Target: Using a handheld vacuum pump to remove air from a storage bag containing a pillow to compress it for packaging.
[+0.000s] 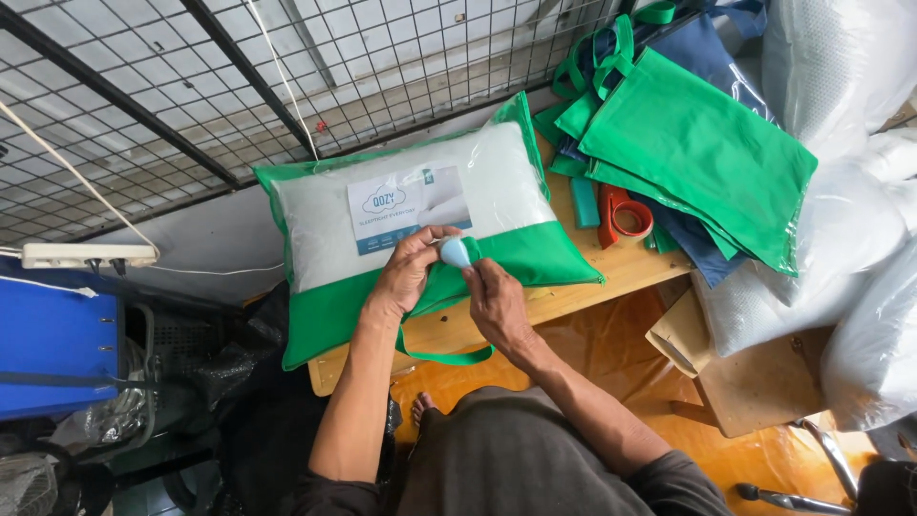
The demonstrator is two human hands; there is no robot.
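Head view, looking down at a person's two bare hands over a small light wooden table [626,269]. The left hand [409,272] and the right hand [496,304] meet over a small pale blue rounded object [456,252], both sets of fingers closed around it; what it is cannot be told. Beneath them lies a white pillow packed in a green fabric bag with a clear plastic front [420,225], flat on the table, its green strap looping off the near edge. To the right, a stack of flat green and blue fabric bags [693,143] rests on the table, partly covering a red tape dispenser [621,215]. Clear plastic-wrapped white pillows [841,220] pile up at far right. A black wire grid [191,96] stands behind.
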